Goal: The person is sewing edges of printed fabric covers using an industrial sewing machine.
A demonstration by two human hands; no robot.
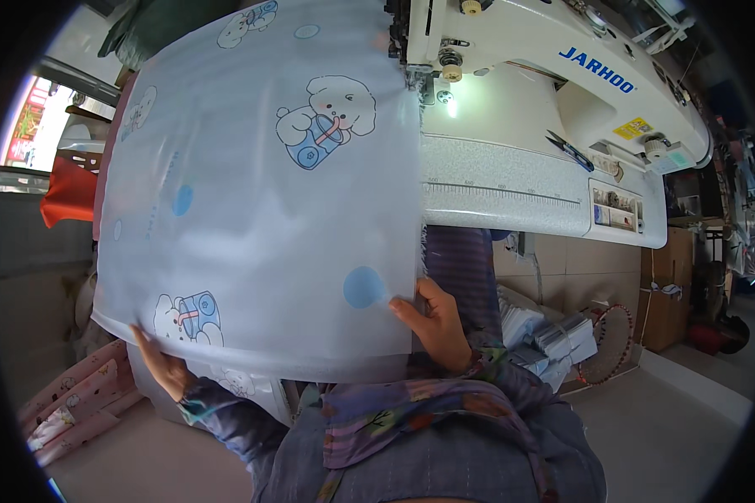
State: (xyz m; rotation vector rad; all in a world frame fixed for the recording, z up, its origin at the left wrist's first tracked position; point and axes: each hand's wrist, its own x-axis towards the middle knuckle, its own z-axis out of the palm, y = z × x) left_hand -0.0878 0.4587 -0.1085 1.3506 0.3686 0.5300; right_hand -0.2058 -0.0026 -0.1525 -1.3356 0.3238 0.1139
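A wide, pale grey-blue sheet of printed fabric [252,243], with white puppies, blue cups and blue dots, spreads across the sewing table and hangs over its front edge toward me. My right hand [440,325] pinches its right edge near a large blue dot, thumb on top. At the near left corner my left hand [164,366] grips the bottom edge, one digit on top and the others mostly hidden beneath. The fabric's right edge runs up to the needle area of a white sewing machine [596,75], where a small lamp shines.
Black thread snips [570,151] lie on the machine bed [503,201], beside a small tray of bobbins [617,208]. Bundled white packets [562,339] and a racket [606,344] are at the lower right. Pink printed cloth rolls [80,402] lie at the lower left.
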